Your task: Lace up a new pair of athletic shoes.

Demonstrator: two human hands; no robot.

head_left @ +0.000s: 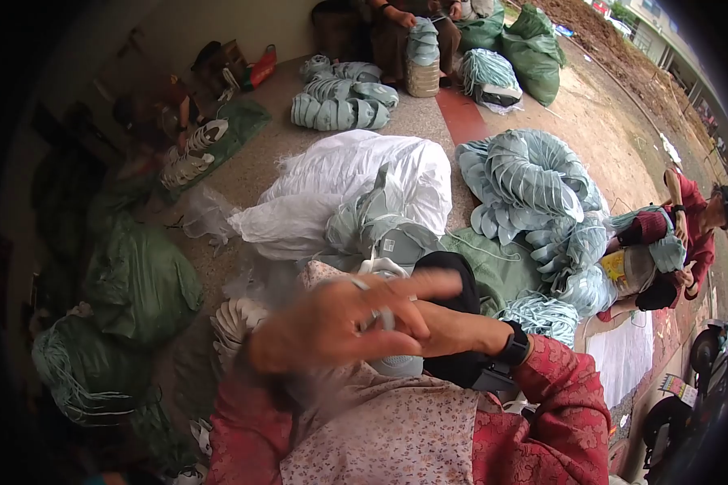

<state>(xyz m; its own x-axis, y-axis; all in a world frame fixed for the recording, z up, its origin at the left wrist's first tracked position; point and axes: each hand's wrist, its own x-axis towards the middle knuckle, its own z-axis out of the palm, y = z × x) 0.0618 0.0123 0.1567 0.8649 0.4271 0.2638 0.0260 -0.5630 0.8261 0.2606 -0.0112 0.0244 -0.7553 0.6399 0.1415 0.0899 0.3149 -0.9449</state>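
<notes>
My left hand (340,319) crosses my lap in front of my right hand, slightly blurred by motion. Its index finger stretches to the right, the other fingers stand apart from it, and bands like rings show on them. From the right comes my right hand (455,330), with a dark watch on the wrist; its fingers are hidden behind the left hand. Just beyond both hands lie grey shoe uppers (408,241), next to a large white cloth-like bundle (416,174). A light grey shoe piece (398,366) shows below the hands, above my floral apron (380,428).
Coiled stacks of pale blue shoe uppers (534,174) lie to the right on green sacking (485,259). Green sacks (141,279) fill the left. White shoe uppers (236,323) sit near my left arm. Other people work at the far side, left and right. A wheeled vehicle (671,420) stands lower right.
</notes>
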